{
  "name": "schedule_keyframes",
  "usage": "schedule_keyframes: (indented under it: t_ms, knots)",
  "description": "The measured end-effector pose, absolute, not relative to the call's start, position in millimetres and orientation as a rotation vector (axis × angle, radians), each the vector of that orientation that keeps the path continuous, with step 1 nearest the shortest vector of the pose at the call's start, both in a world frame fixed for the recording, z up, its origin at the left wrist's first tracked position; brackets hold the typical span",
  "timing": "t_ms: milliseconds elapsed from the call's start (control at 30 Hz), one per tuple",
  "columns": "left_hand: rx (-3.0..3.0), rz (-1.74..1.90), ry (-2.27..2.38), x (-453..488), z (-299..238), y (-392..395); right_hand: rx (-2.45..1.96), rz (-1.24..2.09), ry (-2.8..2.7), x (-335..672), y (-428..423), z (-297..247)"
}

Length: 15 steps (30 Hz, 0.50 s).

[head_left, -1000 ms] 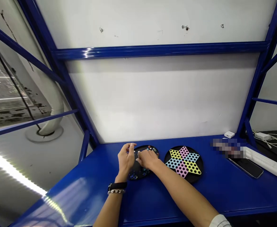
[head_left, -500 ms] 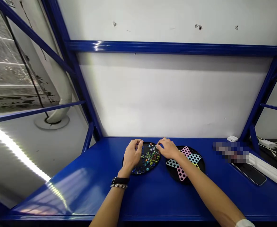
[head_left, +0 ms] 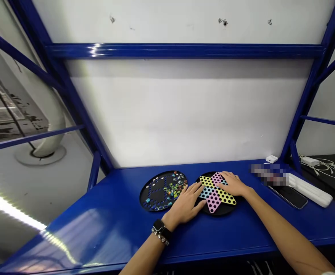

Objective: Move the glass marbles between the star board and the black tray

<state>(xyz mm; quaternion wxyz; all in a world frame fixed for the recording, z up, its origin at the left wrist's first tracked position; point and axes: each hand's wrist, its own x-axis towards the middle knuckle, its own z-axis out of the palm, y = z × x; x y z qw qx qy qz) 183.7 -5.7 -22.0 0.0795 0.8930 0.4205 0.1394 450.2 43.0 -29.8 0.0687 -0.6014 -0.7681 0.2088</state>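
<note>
Two round black trays lie side by side on the blue shelf [head_left: 104,225]. The left tray [head_left: 152,195] holds several coloured glass marbles [head_left: 173,186] heaped toward its right side. The right one is a Chinese checkers board [head_left: 216,193] with a star of yellow, pink and blue dotted points. My left hand [head_left: 186,204] lies flat with fingers stretched out, touching the board's left rim. My right hand [head_left: 234,183] rests on the board's right part, fingers curved over it; I cannot make out anything held in them.
A phone [head_left: 288,195] and a long white power strip [head_left: 309,189] lie at the right of the shelf, a small white charger [head_left: 271,159] behind them. White cables [head_left: 322,164] sit on a dark surface beyond the blue post. A white wall backs the shelf.
Both hands have left the marble tray and moved right to the star board. The marbles now show uncovered in the left tray. The view has shifted slightly.
</note>
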Motion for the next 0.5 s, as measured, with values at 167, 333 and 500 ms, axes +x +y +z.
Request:
schedule_keyframes:
  t_ms: [167,333,500]
  knots:
    - [2.68,0.374,1.277,176.9,-27.1,-2.3,-1.809,0.612,-2.266,440.5,40.7,-27.8]
    - [2.674,0.435,1.304,169.9,-24.8,0.4,-1.771,0.664,-2.272,439.1,38.7,-26.8]
    - [2.627,0.493,1.307,165.4,-22.2,0.9,-1.711,0.682,-2.305,436.5,37.9,-26.9]
